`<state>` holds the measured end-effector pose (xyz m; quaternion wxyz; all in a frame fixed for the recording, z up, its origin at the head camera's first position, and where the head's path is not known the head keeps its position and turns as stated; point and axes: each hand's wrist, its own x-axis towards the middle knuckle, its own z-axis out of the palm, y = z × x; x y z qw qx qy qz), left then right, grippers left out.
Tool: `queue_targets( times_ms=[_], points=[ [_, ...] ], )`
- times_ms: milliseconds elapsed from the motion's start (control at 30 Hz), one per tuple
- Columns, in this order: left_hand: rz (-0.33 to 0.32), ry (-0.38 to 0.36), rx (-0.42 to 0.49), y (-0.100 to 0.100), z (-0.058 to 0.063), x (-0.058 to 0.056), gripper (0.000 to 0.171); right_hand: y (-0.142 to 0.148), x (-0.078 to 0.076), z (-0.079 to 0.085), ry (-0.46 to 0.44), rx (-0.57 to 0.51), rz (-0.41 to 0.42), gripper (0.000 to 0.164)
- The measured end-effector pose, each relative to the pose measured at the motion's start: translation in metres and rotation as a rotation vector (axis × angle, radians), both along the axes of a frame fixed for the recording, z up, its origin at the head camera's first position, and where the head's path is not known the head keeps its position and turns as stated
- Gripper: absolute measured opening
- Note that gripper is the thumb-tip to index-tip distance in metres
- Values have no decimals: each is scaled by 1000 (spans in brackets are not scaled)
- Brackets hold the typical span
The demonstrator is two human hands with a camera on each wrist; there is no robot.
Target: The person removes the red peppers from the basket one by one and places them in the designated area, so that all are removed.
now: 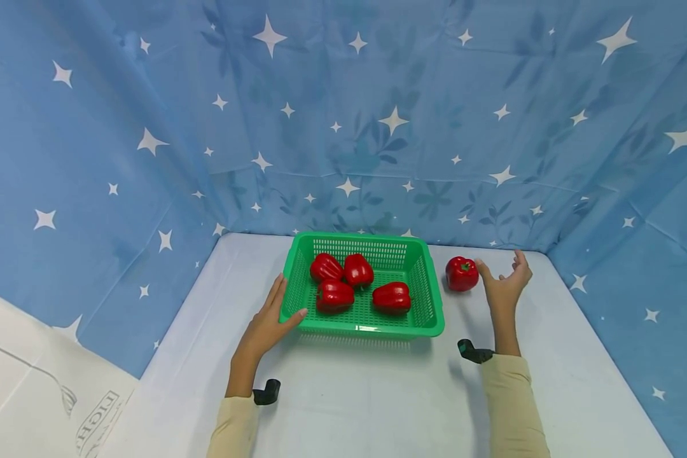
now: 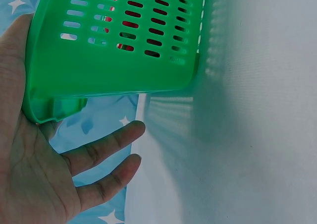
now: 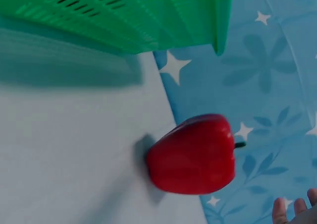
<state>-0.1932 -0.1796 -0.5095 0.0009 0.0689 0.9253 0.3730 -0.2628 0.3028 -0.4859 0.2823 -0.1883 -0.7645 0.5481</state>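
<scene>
A green slotted plastic basket (image 1: pixel 372 331) stands on the white table with several red bell peppers (image 1: pixel 334 296) inside. My left hand (image 1: pixel 268 326) rests at the basket's left front corner, its thumb over the rim and its fingers along the left side. In the left wrist view, two extended fingers (image 2: pixel 106 147) stand apart from the green wall. Another red bell pepper (image 1: pixel 462 274), its short green stem on top, sits outside, to the right of the basket. Beside that pepper is my right hand (image 1: pixel 505 286), thumb and fingers spread with nothing between them. Only its fingertips (image 3: pixel 279 211) show in the right wrist view.
A blue curtain (image 1: pixel 349 127) with white stars hangs behind the table (image 1: pixel 355 401) and along both sides. A pale printed cloth or sheet (image 1: pixel 40 381) lies at the lower left. Small black cameras (image 1: pixel 267 392) are strapped at both wrists.
</scene>
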Motion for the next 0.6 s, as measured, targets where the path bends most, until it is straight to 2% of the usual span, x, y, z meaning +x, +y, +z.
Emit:
queue_targets(
  times_ms=[133,267,367,467,600],
  points=[
    [-2,4,-2,0,1,0,94,-11,0,15,82,102,46,86],
    [-6,9,6,0,0,0,94,-22,-1,29,122,157,161,81],
    [-6,5,12,0,-1,0,94,-30,-2,38,139,176,310,78],
    [-7,3,14,0,-2,0,95,-38,-4,46,146,200,494,71],
    [-7,9,18,0,-1,0,94,-50,-11,54,96,260,751,62]
  ],
)
